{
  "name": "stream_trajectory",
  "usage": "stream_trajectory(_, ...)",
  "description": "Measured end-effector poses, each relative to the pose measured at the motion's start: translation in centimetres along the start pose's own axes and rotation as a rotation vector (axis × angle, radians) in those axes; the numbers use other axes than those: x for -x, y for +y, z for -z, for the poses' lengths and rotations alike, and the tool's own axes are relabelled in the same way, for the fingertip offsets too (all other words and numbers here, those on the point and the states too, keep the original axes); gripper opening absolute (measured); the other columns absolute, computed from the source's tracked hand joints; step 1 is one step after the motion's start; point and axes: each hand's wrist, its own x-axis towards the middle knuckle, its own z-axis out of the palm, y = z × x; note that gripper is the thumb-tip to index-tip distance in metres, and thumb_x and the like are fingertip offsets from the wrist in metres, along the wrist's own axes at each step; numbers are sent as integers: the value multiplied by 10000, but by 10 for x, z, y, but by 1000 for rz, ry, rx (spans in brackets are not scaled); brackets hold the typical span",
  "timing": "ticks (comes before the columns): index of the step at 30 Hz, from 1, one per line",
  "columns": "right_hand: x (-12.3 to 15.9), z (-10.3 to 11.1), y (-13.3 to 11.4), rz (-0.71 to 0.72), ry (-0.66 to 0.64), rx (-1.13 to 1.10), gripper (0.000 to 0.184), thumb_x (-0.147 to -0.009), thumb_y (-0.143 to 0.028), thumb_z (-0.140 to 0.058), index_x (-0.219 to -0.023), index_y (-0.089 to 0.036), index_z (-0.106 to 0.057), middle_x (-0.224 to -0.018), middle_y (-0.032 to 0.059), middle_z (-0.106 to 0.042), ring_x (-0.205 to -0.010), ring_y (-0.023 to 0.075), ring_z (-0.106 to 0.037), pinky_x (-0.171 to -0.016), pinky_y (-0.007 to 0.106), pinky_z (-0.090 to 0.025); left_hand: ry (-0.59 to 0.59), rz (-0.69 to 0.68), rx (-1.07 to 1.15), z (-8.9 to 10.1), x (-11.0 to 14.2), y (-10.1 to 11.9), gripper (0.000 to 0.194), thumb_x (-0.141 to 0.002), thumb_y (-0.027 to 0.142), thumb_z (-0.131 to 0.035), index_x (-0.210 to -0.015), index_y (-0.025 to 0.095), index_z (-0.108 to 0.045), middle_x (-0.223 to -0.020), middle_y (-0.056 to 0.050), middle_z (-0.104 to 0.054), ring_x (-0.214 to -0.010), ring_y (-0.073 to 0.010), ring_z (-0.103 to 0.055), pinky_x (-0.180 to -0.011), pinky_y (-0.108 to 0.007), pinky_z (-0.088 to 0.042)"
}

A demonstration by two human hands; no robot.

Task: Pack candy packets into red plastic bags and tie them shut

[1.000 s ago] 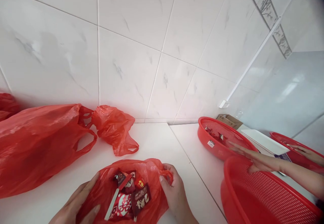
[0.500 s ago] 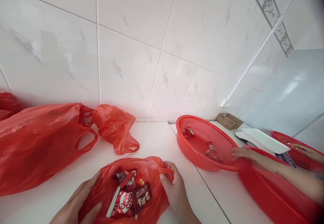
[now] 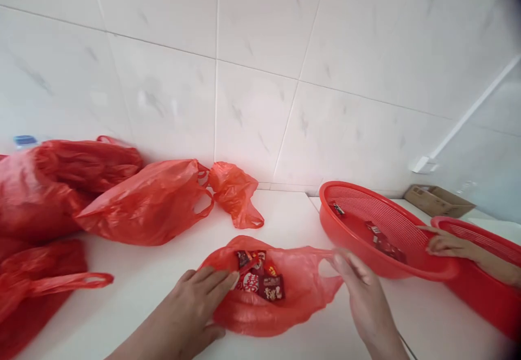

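A red plastic bag (image 3: 297, 265) lies on the white counter in front of me, its mouth spread. Several small wrapped snack packets (image 3: 260, 284), dark red with white characters, show inside it. My right hand (image 3: 360, 289) pinches the bag's handle between thumb and fingers and stretches that side to the right. Across the bag's left edge rests my left hand (image 3: 199, 300), open, its fingers stretched out and the thumb apart. The fingertips reach close to the packets.
Several red bags, one of them full (image 3: 150, 202), lie to the left and along the tiled wall. A red plastic basket (image 3: 345, 240) at right holds a few packets. Another person's hand (image 3: 451, 243) is at its rim, beside a second red basket (image 3: 484, 300). A cardboard box (image 3: 437, 200) stands behind.
My view has turned left, showing more bags there. My right hand has drawn the bag's handle out to the right. My left hand now lies over the bag's left edge.
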Motion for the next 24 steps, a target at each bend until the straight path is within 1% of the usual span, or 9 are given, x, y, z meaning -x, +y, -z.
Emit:
stream_trajectory(2,0,8,2,-54,7,-122,308,-771,-470,-643,-981,-244,-632,-1010,33,-641,-981,213,-562,-862,276,-451,-67,-3,13,3,3,3,619,-690,165,-642,-1272,313,-497,-1148,-41,-673,-1048,-270,-615,-989,-471,-414)
stream_trajectory(4,0,13,2,-66,2,-250,290,-739,-440,-689,-959,-255,-653,-1000,24,-649,-949,195,-574,-835,253,-469,-87,-4,11,10,7,5,540,-720,108,-593,-1211,321,-525,-1039,-14,-690,-966,-229,-630,-1026,-485,-347)
stream_trajectory(7,0,14,-7,-70,-30,-385,259,-720,-408,-717,-916,-244,-672,-938,24,-653,-877,173,-582,-772,237,-494,-15,11,-40,28,9,7,298,-798,121,-538,-1044,282,-590,-868,7,-661,-834,-191,-607,-958,-441,-374)
stream_trajectory(10,-3,9,-25,-69,-43,-468,215,-718,-399,-723,-843,-231,-678,-863,20,-650,-833,160,-583,-720,236,-500,175,-41,-132,48,5,4,181,-830,160,-511,-959,252,-598,-819,2,-625,-806,-186,-568,-899,-400,-384)
stream_trajectory(13,-10,5,-49,-21,-46,-529,189,-725,-403,-712,-753,-224,-657,-851,19,-648,-810,165,-591,-717,276,-498,458,-100,-245,68,-1,-3,121,-832,213,-494,-881,251,-598,-774,3,-608,-764,-188,-545,-885,-399,-378)
stream_trajectory(16,-22,7,-75,65,-62,-558,197,-769,-429,-660,-757,-234,-637,-882,22,-639,-834,180,-593,-723,306,-499,627,-57,-321,87,-3,-9,99,-833,256,-488,-853,244,-584,-782,-10,-596,-770,-197,-535,-809,-358,-409)
stream_trajectory(21,-37,13,-103,209,-13,-641,119,-823,-338,-624,-741,-252,-628,-828,-2,-602,-824,139,-580,-729,238,-503,688,38,-358,108,10,-16,115,-803,231,-508,-895,249,-575,-953,-25,-581,-880,-200,-556,-818,-337,-439)
stream_trajectory(22,-39,12,-104,222,-16,-644,121,-830,-323,-617,-731,-253,-627,-833,1,-604,-842,139,-581,-741,233,-503,674,57,-327,109,12,-17,107,-794,244,-516,-881,252,-577,-1004,-24,-582,-888,-193,-567,-777,-307,-465)
stream_trajectory(24,-39,11,-101,212,-44,-635,127,-833,-321,-611,-727,-253,-626,-868,11,-616,-883,152,-588,-754,246,-510,614,111,-186,106,15,-16,106,-775,286,-523,-848,261,-596,-1080,-15,-595,-869,-172,-598,-561,-204,-475)
